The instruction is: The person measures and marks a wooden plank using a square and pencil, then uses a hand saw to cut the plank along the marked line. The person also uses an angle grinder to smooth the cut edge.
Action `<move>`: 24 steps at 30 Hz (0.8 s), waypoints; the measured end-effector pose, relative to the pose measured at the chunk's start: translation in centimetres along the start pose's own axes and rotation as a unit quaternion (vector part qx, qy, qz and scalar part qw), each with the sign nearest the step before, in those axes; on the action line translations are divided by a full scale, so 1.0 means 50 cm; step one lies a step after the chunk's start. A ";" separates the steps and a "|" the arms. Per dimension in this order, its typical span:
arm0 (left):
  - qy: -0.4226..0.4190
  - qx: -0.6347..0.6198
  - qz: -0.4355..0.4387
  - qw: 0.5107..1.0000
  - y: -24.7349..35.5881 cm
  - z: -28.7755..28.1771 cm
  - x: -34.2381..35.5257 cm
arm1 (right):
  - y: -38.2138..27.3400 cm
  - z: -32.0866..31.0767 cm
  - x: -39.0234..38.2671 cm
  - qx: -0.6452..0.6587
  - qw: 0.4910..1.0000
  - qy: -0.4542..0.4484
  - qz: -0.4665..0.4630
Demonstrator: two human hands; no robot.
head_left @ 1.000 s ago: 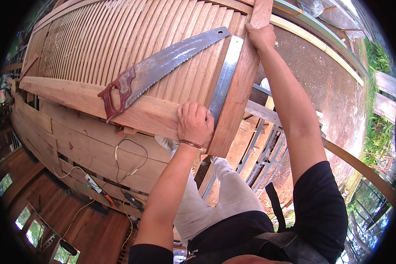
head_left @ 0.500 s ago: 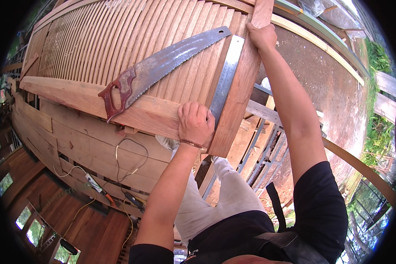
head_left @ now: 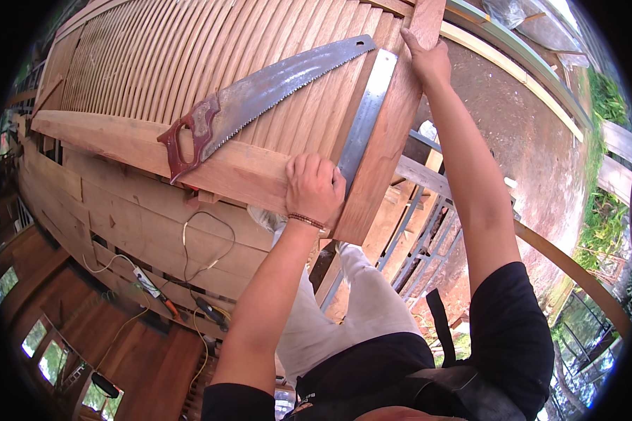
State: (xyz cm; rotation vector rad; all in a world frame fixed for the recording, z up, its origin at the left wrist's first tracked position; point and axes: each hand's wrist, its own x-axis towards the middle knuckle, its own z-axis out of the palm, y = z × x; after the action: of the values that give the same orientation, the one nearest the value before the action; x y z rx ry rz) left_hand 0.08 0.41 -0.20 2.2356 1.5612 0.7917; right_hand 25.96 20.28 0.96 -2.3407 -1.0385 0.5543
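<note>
A slatted wooden shutter panel (head_left: 211,63) lies in front of me. Its near frame rail (head_left: 239,172) is under my left hand (head_left: 314,186), whose fingers curl over the edge close to the corner. A thicker wooden board (head_left: 379,154) runs along the panel's right end. My right hand (head_left: 430,62) grips that board's outer edge farther up, thumb on top; its other fingers are partly hidden. Between the slats and the board lies a steel ruler (head_left: 369,105), its lower end beside my left hand. A handsaw (head_left: 260,98) with a dark red handle rests across slats and rail.
Below the panel are wide planks (head_left: 140,207) with a looped cable (head_left: 211,242) on them. A power strip (head_left: 146,282) is at the lower left. Metal bars (head_left: 414,252) and timber lie beneath the right end, beside a dirt floor (head_left: 498,126).
The panel, saw and ruler sit slightly higher and farther right in view. Both hands keep their places on the wood; the right thumb is a little more extended.
</note>
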 end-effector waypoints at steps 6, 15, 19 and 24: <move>-0.002 0.006 -0.005 1.000 -0.004 -0.002 -0.002 | 0.152 -0.013 -0.113 0.200 0.979 -0.026 0.027; -0.003 0.053 -0.001 0.999 0.000 0.009 -0.002 | 0.355 -0.035 -0.526 0.327 0.912 -0.185 0.165; 0.006 0.094 -0.023 0.995 0.005 0.019 0.001 | 0.389 -0.040 -0.597 0.319 0.913 -0.192 0.165; 0.059 0.094 -0.036 0.993 -0.020 0.019 0.002 | 0.329 -0.144 -0.552 0.487 0.862 -0.090 0.110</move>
State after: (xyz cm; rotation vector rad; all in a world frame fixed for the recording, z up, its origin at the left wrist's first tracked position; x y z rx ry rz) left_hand -0.09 0.93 -1.46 2.2818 1.8306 0.7997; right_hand 21.88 -12.38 0.96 -1.4984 -0.3700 1.0937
